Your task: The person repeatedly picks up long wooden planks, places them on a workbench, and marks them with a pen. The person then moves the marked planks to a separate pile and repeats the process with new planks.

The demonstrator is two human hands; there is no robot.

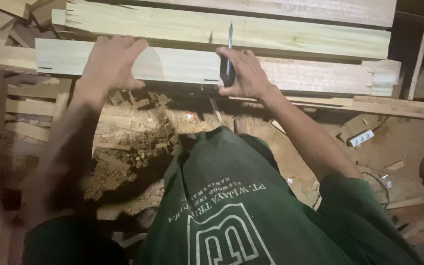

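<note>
My left hand (111, 61) rests with fingers spread on the near edge of a long pale wooden plank (182, 65) that lies across the view. My right hand (244, 73) is on the same plank further right, gripping a thin dark pencil-like tool (230, 44) and a small dark object against the wood. The tool points up across a second plank (271, 34) behind it. Notches are cut into the near plank's edge and right end.
More planks are stacked at the top. Below the planks the floor holds sawdust, wood scraps and offcuts (133, 142). Slatted wood (25, 113) lies at the left, a white power strip (360, 138) and a cable at the right.
</note>
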